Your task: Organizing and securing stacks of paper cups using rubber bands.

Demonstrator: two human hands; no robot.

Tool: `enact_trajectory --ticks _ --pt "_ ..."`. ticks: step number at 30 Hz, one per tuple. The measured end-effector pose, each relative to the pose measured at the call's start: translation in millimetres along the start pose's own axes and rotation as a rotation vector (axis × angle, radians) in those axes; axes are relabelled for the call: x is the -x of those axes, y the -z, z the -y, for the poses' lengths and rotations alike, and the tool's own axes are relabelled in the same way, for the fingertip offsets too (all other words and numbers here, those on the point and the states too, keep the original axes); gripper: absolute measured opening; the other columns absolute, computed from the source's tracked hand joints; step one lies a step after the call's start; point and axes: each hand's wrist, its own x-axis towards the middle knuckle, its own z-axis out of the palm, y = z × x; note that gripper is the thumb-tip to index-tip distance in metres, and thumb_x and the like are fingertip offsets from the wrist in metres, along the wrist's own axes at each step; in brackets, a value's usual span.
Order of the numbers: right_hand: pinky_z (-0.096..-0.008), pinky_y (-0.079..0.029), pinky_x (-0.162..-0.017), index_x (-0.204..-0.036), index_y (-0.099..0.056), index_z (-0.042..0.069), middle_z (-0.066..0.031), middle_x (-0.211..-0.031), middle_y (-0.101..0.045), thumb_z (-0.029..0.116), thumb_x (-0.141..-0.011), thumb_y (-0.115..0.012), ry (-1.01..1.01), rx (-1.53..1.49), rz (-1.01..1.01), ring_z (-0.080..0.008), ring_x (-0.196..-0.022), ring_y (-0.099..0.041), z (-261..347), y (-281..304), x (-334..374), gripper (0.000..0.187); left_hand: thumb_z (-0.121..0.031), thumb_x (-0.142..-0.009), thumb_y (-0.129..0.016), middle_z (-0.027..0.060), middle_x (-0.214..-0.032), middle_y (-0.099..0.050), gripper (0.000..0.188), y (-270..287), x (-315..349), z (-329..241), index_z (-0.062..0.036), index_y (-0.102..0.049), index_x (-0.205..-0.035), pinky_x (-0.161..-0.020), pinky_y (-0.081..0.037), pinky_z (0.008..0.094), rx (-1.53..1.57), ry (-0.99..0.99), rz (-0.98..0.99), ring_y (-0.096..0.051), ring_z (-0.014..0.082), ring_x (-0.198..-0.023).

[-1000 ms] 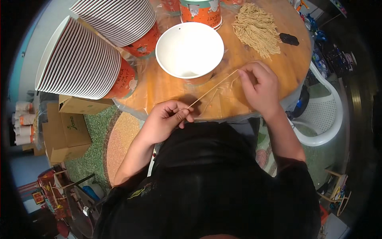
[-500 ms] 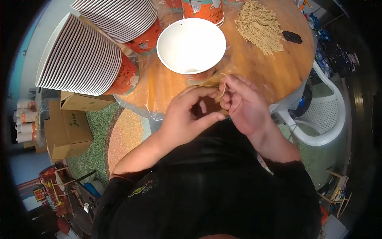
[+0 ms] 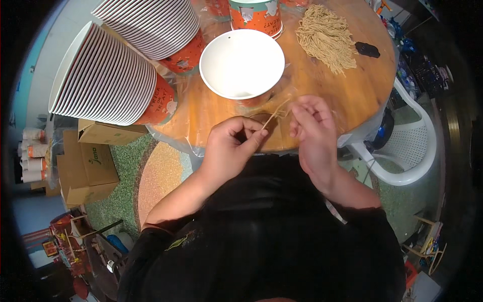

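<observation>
While the left hand pinches one end of a thin tan strand to keep it taut, the right hand nips its far end just below the white paper bowl.

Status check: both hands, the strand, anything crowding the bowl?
Left hand pinching thin tan strand. Right hand at its far end, grip unclear. White bowl just beyond, empty. Stacked bowls left, clear of hands.

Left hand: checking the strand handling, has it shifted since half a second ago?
Yes. The left hand has drawn back left from the right hand, below the white paper bowl.
</observation>
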Motion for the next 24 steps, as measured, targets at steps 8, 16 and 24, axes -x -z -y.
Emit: enact_trajectory --ticks 8,16,24 --pt "-0.0241 -0.06 -0.076 -0.138 -0.066 -0.005 -0.0141 -0.127 -0.077 -0.007 -0.097 -0.078 0.083 0.459 0.48 -0.0103 -0.092 -0.077 -10.0 -6.3 16.0 0.042 0.007 -0.082 -0.08 0.0148 -0.102 -0.076 0.028 19.7 3.2 -11.6 -0.0021 -0.08 -0.109 -0.081 -0.062 0.0463 -0.695 -0.519 0.008 -0.076 0.039 -0.093" --pt "-0.0305 -0.064 -0.079 -0.119 -0.076 -0.006 -0.0114 -0.102 -0.082 -0.001 -0.101 -0.08 -0.027 0.451 0.47 -0.0149 -0.092 -0.08 -23.3 -3.2 13.7 0.019 -0.004 -0.089 -0.088 0.0151 -0.093 -0.076 0.018 28.2 5.5 -15.2 -0.0007 -0.076 -0.102 -0.078 -0.061 0.0449 -0.736 -0.43 -0.038 -0.077 0.0373 -0.088" --pt "-0.0354 -0.061 -0.069 -0.102 -0.08 0.0 -0.0128 -0.092 -0.078 0.003 -0.093 -0.085 0.483 0.808 0.491 -0.0241 -0.077 -0.076 -13.1 -2.7 4.9 0.011 0.002 -0.094 -0.083 0.0169 -0.098 -0.077 0.014 28.0 5.8 -13.0 -0.0007 -0.075 -0.105 -0.079 -0.062 0.0427 -0.598 -0.404 0.027 -0.077 0.0378 -0.09"
